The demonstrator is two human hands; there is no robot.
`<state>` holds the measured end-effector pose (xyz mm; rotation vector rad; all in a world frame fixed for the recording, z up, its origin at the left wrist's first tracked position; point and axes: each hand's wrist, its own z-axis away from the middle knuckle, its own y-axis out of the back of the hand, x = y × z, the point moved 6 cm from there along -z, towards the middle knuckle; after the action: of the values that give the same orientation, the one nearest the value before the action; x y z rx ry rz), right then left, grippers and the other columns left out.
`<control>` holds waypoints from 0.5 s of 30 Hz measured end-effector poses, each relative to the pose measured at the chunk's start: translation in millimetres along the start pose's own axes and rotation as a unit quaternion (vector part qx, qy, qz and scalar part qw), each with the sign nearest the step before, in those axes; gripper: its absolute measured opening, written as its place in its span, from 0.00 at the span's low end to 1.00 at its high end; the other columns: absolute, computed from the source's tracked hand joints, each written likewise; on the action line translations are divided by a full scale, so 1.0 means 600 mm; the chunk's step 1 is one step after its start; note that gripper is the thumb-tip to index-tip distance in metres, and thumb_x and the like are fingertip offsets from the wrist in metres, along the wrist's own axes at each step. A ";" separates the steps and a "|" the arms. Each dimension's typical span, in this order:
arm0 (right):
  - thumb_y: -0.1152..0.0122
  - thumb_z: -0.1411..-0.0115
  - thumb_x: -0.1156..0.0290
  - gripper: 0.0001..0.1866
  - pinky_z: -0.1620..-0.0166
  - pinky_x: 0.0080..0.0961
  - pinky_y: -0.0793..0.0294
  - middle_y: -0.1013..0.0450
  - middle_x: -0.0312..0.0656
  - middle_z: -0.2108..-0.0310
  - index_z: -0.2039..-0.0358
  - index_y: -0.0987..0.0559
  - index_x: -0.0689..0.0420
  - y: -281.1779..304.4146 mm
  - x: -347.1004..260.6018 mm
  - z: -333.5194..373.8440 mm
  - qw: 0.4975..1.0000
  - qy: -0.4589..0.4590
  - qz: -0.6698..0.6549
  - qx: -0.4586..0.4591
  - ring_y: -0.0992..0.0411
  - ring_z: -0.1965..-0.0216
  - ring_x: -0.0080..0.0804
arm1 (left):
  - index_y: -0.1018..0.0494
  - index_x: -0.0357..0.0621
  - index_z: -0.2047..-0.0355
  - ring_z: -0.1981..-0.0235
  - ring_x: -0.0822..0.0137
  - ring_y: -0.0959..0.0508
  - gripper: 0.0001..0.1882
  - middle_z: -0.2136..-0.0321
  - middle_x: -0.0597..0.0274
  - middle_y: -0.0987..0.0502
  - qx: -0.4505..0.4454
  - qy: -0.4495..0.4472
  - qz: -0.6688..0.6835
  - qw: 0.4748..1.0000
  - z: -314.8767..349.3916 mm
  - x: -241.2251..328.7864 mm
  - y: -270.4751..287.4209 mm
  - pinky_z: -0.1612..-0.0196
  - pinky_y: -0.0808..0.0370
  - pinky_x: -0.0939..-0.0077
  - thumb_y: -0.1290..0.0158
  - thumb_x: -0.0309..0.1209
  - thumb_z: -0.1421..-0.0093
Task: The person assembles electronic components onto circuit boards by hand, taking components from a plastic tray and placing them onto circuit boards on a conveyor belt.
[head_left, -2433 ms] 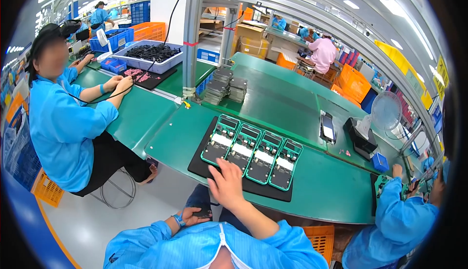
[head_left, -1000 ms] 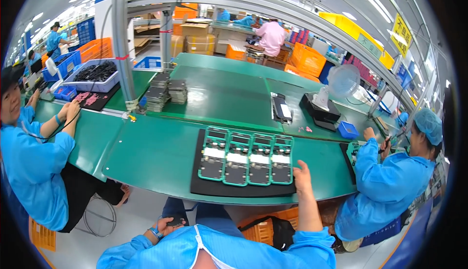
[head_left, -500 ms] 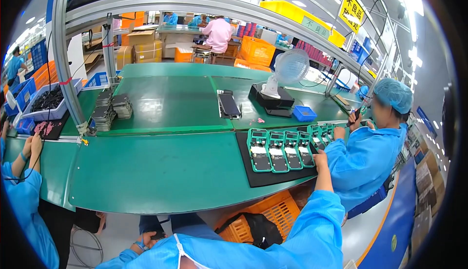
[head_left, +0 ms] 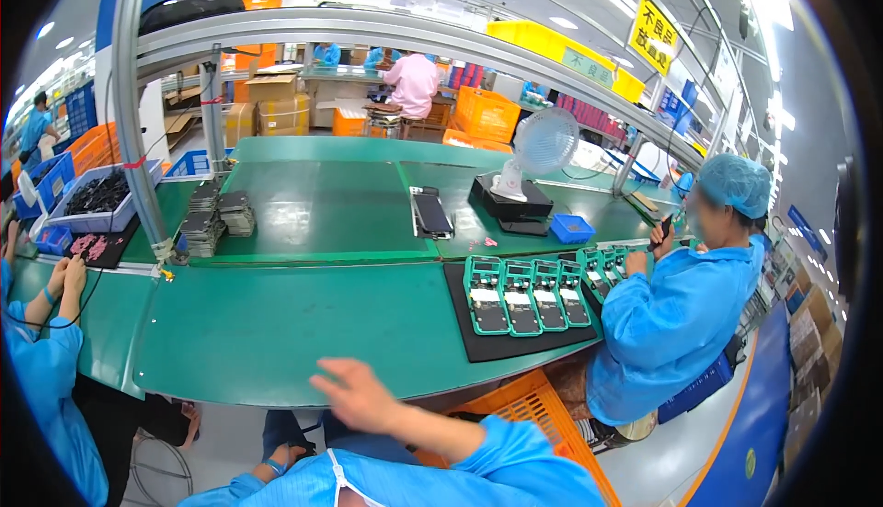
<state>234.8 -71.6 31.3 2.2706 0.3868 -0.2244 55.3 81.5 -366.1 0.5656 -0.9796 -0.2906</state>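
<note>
My right hand (head_left: 357,398) reaches across the front edge of the green worktable (head_left: 294,323), slightly blurred. Its fingers are apart and nothing is in them. Low in the view, over my lap, my left hand (head_left: 287,456) has its fingers curled. What it holds, if anything, is hard to make out against the dark clothing. To the right of my right hand, several green frame fixtures (head_left: 485,297) stand in a row on a black mat (head_left: 478,349). Each carries an opened phone-like assembly with dark and white parts.
A co-worker in blue (head_left: 685,305) sits at right beside more green fixtures. Another person's hands (head_left: 66,279) work at far left. Behind stand stacked grey plates (head_left: 204,222), a phone-like unit (head_left: 430,212), a white fan (head_left: 544,144) and a blue tray (head_left: 572,227). An orange crate (head_left: 543,410) sits below.
My right hand has left the rightmost fixture in the row and swung left to the table's front edge, its fingers spreading. The left hand stays low over my lap.
</note>
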 end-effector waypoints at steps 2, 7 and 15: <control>0.42 0.54 0.79 0.28 0.45 0.44 0.36 0.38 0.52 0.45 0.48 0.29 0.55 -0.045 -0.069 -0.039 0.998 0.028 -0.043 0.040 0.37 0.46 0.50 | 0.22 0.42 0.61 0.58 0.55 0.22 0.14 0.62 0.49 0.21 -0.014 0.066 0.119 0.991 -0.034 -0.079 -0.038 0.54 0.28 0.65 0.46 0.34 0.47; 0.38 0.50 0.67 0.23 0.43 0.47 0.41 0.39 0.53 0.46 0.52 0.28 0.57 -0.086 -0.082 -0.081 0.998 -0.033 0.018 0.052 0.40 0.44 0.52 | 0.24 0.45 0.57 0.54 0.52 0.24 0.17 0.57 0.51 0.22 0.070 -0.038 0.009 0.997 0.098 -0.005 0.040 0.49 0.30 0.64 0.45 0.38 0.46; 0.36 0.50 0.60 0.25 0.41 0.48 0.42 0.39 0.57 0.46 0.54 0.26 0.61 -0.075 -0.093 -0.043 0.990 -0.083 0.111 -0.024 0.43 0.42 0.56 | 0.42 0.22 0.47 0.55 0.42 0.25 0.19 0.55 0.36 0.29 0.022 0.149 0.764 0.628 0.133 0.037 0.008 0.52 0.23 0.50 0.61 0.24 0.35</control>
<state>167.8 -34.9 32.8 2.2064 0.0498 -0.2835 -0.5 49.4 -313.3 -0.3276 -0.8334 1.3436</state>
